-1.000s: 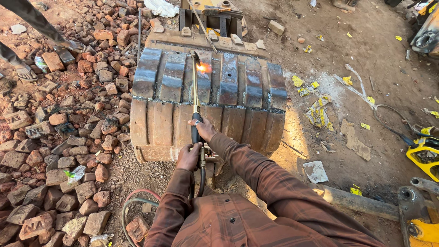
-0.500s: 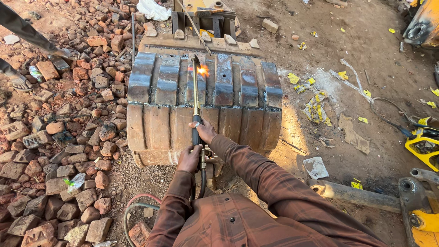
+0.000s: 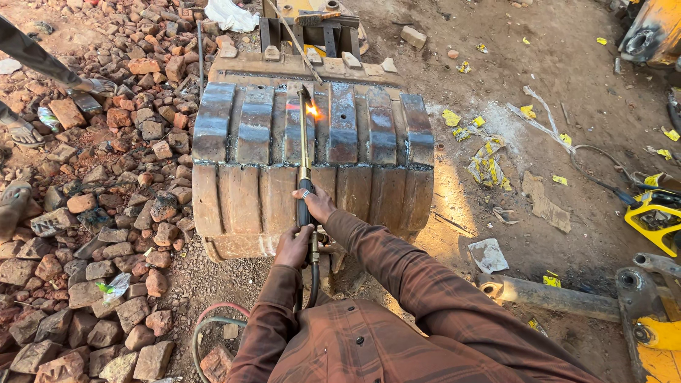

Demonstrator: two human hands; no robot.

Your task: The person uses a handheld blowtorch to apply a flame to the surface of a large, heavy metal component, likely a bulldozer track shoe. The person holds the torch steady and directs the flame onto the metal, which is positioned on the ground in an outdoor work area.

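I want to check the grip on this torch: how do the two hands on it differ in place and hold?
The right hand sits further forward on the cutting torch, nearer the flame; the left hand sits behind it, by the hose end. The right hand grips the black handle from the right side; the left hand closes on it from the left, at the valve part. Both are bare, with brown sleeves, and hold the same torch over the excavator bucket.

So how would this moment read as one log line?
both hands on torch | left hand behind, right hand ahead | flame on bucket | hoses on ground
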